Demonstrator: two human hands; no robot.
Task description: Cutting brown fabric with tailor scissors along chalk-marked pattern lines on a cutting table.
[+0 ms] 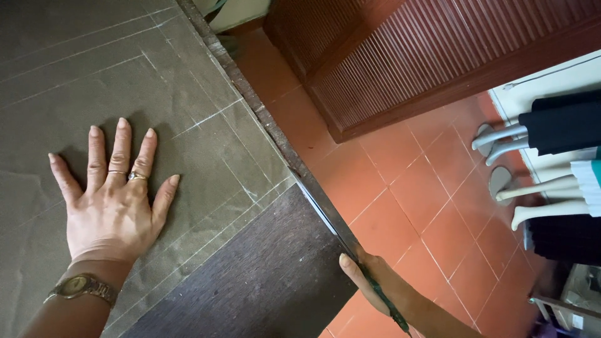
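While the right hand (369, 281) is closed in a grip on dark scissors (338, 228) at the bench (269, 275) edge, blades running up along the olive fabric (125, 75) border, the left hand (113, 194) lies released, flat, fingers spread on that chalk-lined fabric, well apart. Beyond the grip: red tiled floor (407, 188), mannequin legs (532, 188).

Terracotta tile floor (400, 194); slatted brown wooden door (438, 56); dark wooden tabletop (263, 275); white mannequin legs (532, 188)
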